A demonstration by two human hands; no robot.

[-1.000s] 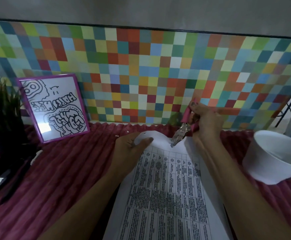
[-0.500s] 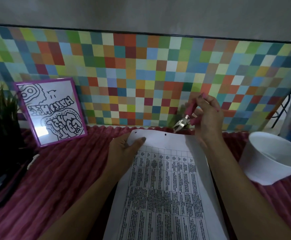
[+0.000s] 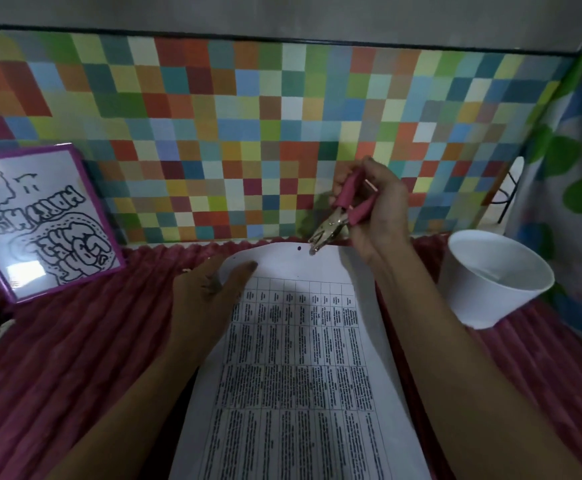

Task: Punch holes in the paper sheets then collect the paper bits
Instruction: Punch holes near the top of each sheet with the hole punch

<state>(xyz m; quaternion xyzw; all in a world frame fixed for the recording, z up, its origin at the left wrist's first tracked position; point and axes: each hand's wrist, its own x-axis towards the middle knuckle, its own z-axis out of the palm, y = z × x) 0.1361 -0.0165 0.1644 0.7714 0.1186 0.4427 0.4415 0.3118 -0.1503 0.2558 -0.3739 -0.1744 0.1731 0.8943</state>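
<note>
A white printed paper sheet (image 3: 296, 358) with a table of text lies lengthwise on the ribbed pink cloth (image 3: 57, 358). Small punched holes show along its far edge. My left hand (image 3: 210, 292) holds the sheet's far left corner, thumb on top. My right hand (image 3: 376, 216) grips a pink-handled metal hole punch (image 3: 341, 216), whose jaws sit at the sheet's far edge, just right of a dark hole. A few tiny paper bits (image 3: 185, 270) lie on the cloth by my left hand.
A white paper bowl (image 3: 494, 282) stands at the right on the cloth. A purple-framed whiteboard (image 3: 40, 223) with doodles leans against the multicoloured checked wall at the left. Dark objects lie at the far left edge. A leaf-patterned curtain (image 3: 573, 174) hangs at the right.
My right hand brought the punch back down so its jaws meet the sheet's far edge. The left hand kept its hold on the corner and the sheet's far edge curls up slightly.
</note>
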